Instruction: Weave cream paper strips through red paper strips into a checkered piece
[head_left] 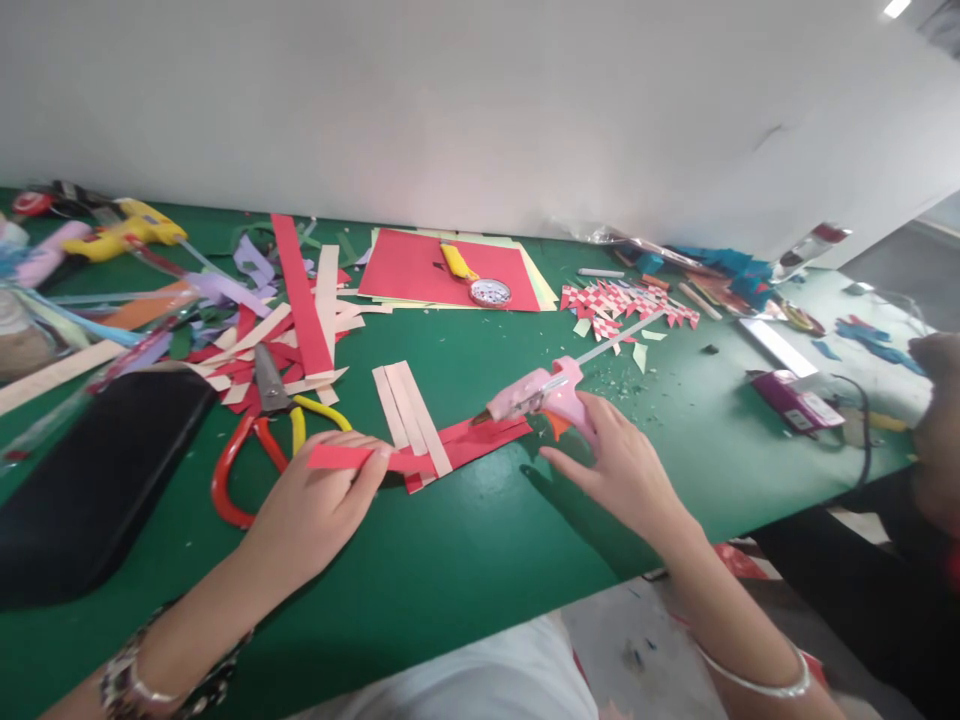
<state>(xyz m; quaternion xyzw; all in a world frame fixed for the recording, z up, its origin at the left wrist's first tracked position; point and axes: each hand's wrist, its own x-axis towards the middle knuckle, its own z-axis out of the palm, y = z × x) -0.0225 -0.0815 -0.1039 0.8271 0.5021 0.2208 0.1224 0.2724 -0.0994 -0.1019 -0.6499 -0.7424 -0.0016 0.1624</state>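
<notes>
My left hand [322, 500] is closed, pinching a red paper strip [412, 462] between thumb and fingers. The strip runs over pale pink paper strips [405, 410] that stand side by side across another red strip [491, 442] lying on the table. My right hand [619, 465] is around the handle of a pink hot glue gun [536, 390], its thumb held away from the orange trigger. The nozzle points left, close to the lower red strip, and a clear glue stick sticks out of the back. Scissors [274, 390] with red and yellow handles lie beside my left hand.
A black case [112, 470] lies at left, near a pile of paper strips [300, 310] and a yellow glue gun [135, 228]. Behind are red paper sheets [405, 265] with a yellow cutter [456, 260]. Checkered woven pieces [622, 300] and a purple box [799, 400] lie right.
</notes>
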